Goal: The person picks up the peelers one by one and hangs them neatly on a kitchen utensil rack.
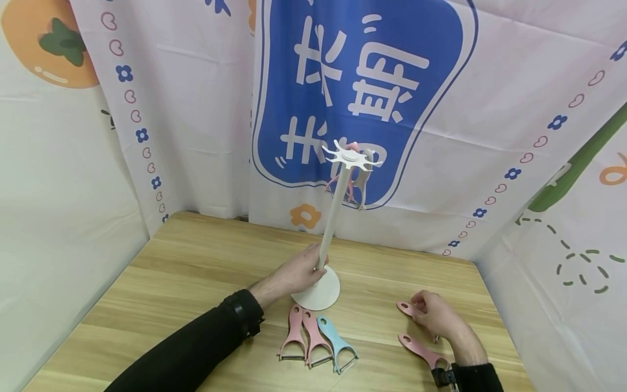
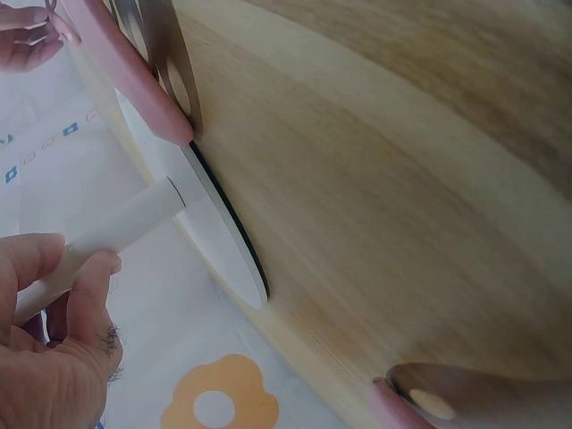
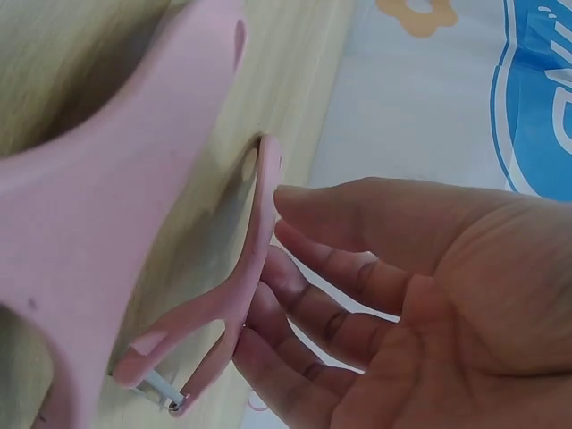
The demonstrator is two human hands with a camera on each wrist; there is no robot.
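My left hand (image 1: 301,270) grips the lower post of a white hook stand (image 1: 334,209), just above its round base (image 1: 318,294). In the left wrist view, the thumb and fingers wrap the post (image 2: 134,221). A pink peeler and a greyish one (image 1: 363,182) hang from the stand's hooked top (image 1: 350,156). At the right, my right hand (image 1: 441,314) pinches a pink peeler (image 3: 250,237) by its handle, thumb on one side and fingers on the other. Another pink peeler (image 1: 418,347) lies nearer me, beside that hand.
Two pink peelers (image 1: 295,329) and a blue peeler (image 1: 335,340) lie side by side in front of the base, blades toward me. The wooden table (image 1: 196,256) ends at a printed cloth backdrop (image 1: 210,136), with cloth on both sides too.
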